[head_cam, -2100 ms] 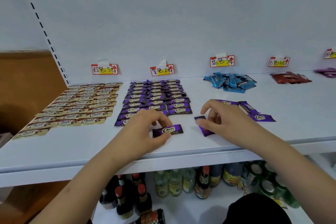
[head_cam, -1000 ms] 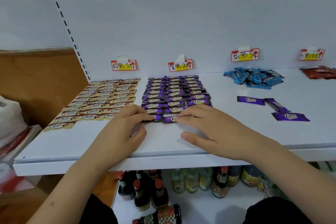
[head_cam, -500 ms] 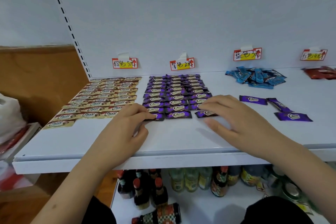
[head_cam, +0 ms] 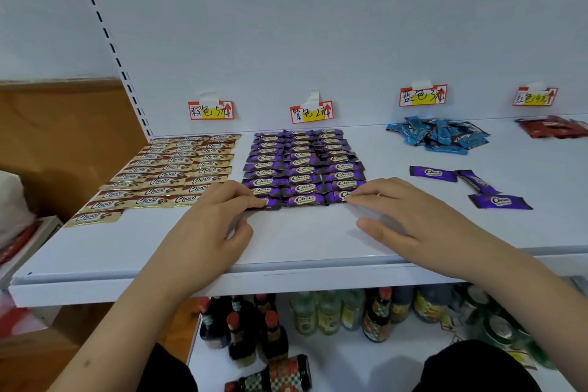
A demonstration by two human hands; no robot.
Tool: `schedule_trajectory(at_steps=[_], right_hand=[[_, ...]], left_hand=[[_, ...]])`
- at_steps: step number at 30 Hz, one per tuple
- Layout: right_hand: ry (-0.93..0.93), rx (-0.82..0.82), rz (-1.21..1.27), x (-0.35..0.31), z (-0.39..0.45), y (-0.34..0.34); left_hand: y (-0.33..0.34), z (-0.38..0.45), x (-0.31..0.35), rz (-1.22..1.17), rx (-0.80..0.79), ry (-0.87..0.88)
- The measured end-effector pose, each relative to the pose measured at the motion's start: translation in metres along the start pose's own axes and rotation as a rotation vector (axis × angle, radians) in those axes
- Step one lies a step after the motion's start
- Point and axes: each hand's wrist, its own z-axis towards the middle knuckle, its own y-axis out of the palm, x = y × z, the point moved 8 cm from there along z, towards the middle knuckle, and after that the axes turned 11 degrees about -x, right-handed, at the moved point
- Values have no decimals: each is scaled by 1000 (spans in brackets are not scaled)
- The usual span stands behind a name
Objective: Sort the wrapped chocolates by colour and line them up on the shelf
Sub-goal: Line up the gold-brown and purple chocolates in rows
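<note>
Squaring up the front row of the purple chocolates (head_cam: 302, 165) is the step in hand, by the look of it. The left hand (head_cam: 210, 223) pinches the near-left piece at its crimped end, thumb and forefinger curled onto it; the right hand (head_cam: 407, 216) lies flatter, fingers extended, with the fingertips (head_cam: 351, 197) touching the near-right piece and the thumb resting on the shelf (head_cam: 286, 239).

The purple block sits in three columns under its tag, between the lined-up gold chocolates (head_cam: 178, 172) on the left and a loose heap of blue chocolates (head_cam: 439, 135) towards the back right. Three stray purple chocolates (head_cam: 471, 184) lie well apart from the block, and red chocolates (head_cam: 550, 126) are piled at the far right edge.

These pieces are likely very light and their foil slick (a nudge could slide a whole row out of line), so each is best taken by a crimped end or pressed lightly flat and slid.
</note>
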Motion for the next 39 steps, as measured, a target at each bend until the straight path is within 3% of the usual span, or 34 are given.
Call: schedule_trajectory(at_steps=[10,16,29,35,39], right_hand=[[95,56,-24,7,2,-8],[182,-10,-43,17,28,-7],[183,-40,32,19,31,1],[258,251,-1,38,-11,-34],[520,434,30,103,-76,-61]], left_hand=[[-7,10,10,69,60,31],[9,47,36,133,-20,35],[25,59,36,141,-69,22],[23,70,66,76,-32,94],[36,103,125,12,-35,220]])
